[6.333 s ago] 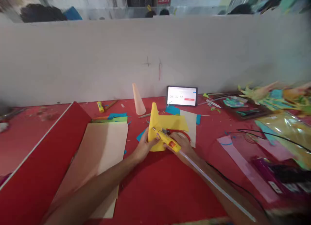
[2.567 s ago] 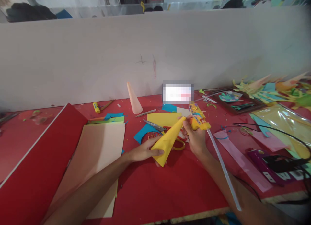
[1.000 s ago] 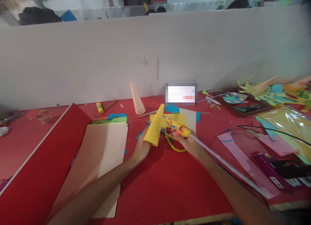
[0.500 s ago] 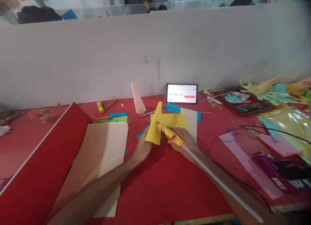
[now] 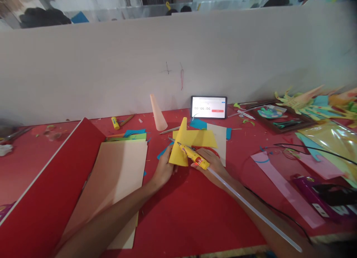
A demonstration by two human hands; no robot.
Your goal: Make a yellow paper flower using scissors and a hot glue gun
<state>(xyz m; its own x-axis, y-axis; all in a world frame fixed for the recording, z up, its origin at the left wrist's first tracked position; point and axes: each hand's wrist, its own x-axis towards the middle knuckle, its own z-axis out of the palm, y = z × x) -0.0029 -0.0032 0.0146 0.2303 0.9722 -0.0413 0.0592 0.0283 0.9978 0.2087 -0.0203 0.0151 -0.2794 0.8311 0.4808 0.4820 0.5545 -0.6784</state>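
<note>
A yellow paper cone (image 5: 180, 148) stands tilted in my left hand (image 5: 164, 165), whose fingers are wrapped round its left side and behind it. My right hand (image 5: 210, 163) is closed on a yellow hot glue gun (image 5: 196, 157), with a long clear glue stick (image 5: 251, 206) trailing from its back. The gun's nozzle touches or nearly touches the cone's front; I cannot tell which. Behind the cone lies a flat yellow paper strip (image 5: 202, 138). Scissors with red handles (image 5: 214, 151) lie partly hidden behind my right hand.
A pale peach cone (image 5: 158, 115) stands near the white partition (image 5: 111, 72), left of a phone (image 5: 209, 107) showing a timer. Peach paper sheets (image 5: 122, 165) lie left beside a red board (image 5: 47, 168). Black cable (image 5: 279, 206), pink strip (image 5: 290, 194) and purple box (image 5: 320, 194) are at right.
The yellow cone has shifted slightly right in my left hand. The glue gun's nozzle has moved a little left and down along the cone. More of the red scissor handle shows.
</note>
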